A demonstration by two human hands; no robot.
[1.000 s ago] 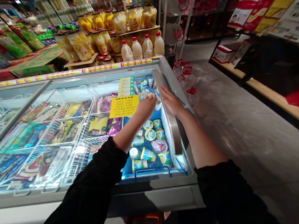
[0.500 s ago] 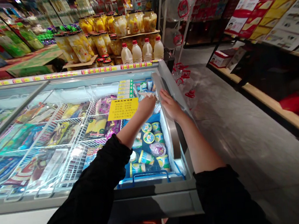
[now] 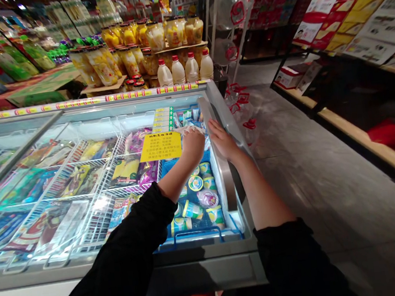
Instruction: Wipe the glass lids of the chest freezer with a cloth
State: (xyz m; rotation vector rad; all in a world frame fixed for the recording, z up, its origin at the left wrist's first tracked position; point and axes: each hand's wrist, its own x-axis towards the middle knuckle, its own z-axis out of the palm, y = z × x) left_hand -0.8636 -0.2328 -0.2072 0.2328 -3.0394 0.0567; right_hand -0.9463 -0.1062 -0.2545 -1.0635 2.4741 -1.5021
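Where the left hand (image 3: pixel 194 146) grasps, cloth (image 3: pixel 180 130) is hidden.

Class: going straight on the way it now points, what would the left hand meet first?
The left hand would likely meet the far end of the long, grey, metal-looking strip first, though depth is unclear.

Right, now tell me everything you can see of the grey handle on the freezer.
The handle is a long, smooth grey bar, slightly curved, metal or plastic by its look. It runs front to back along the right end of the freezer. The right hand lies over its far half, fingers extended rather than wrapped around it. Its near part is uncovered.
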